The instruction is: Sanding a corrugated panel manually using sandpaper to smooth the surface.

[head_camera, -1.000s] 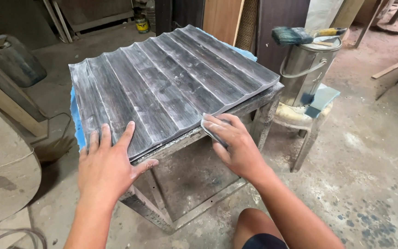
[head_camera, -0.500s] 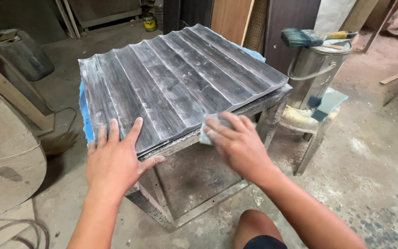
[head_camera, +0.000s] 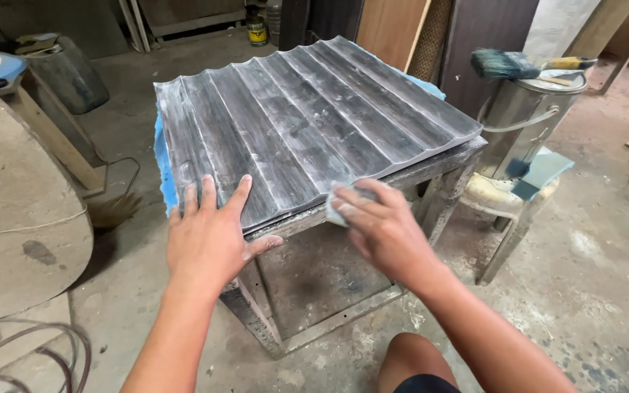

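Since a second ago the right hand (head_camera: pixel 380 225), fingers closed on a small sanding pad (head_camera: pixel 338 212), has slid along the near edge of the grooved grey panel (head_camera: pixel 307 124). The left hand (head_camera: pixel 209 236) stays flat on it, fingers spread. The panel lies on a metal stand (head_camera: pixel 438 182); right of it, a brush (head_camera: pixel 507 64) rests on a metal bucket (head_camera: pixel 525 124), dusty concrete floor (head_camera: pixel 606 291) below.

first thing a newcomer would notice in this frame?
The dark grey fluted panel, streaked with pale dust, fills the centre and lies on a worn metal stand. At its near edge the left hand presses flat on the panel, while the right hand holds a small pale sanding pad against that edge. To the right, a metal bucket with a brush laid across its top sits on a stool.
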